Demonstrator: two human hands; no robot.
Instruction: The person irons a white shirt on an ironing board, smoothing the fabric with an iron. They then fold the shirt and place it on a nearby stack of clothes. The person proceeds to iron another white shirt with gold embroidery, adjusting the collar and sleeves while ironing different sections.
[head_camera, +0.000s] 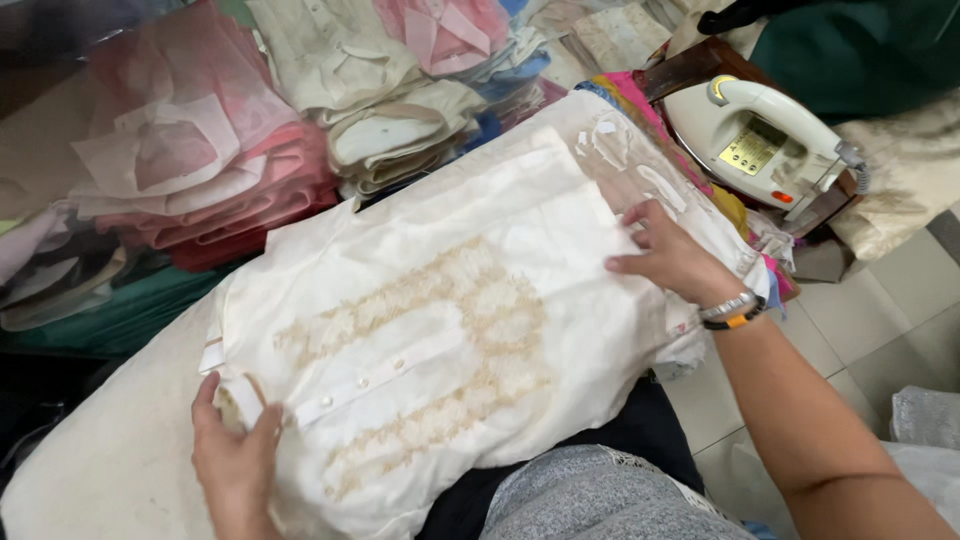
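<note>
From over the person's shoulder, a folded cream shirt (440, 330) with beige embroidery down its front lay flat across the padded ironing board (110, 470), filling most of its width, the collar end toward the near left corner and the tail end toward the far right. A row of small white buttons ran along the placket between the two bands of embroidery.

The left hand (235, 465) was at the near left edge of the board, fingers curled over the shirt's collar, pinching the fabric there. The right hand (670, 258) lay flat on the shirt's far right end, fingers spread and loose, pressing the cloth down without gripping anything; a metal bracelet (733, 310) with an orange band beside it sat on that wrist.

Beyond the right end of the board a cream electric iron (765, 140) rested on a dark wooden stand, well apart from either hand. A bright multicoloured cloth (735, 210) showed under the shirt along that end. Along the far edge stood stacks of folded garments: a pink stack (220, 190) to the left, some in clear wrapping, and a cream stack (400, 120) beside it. The floor to the right was pale tiled floor (890, 300).
</note>
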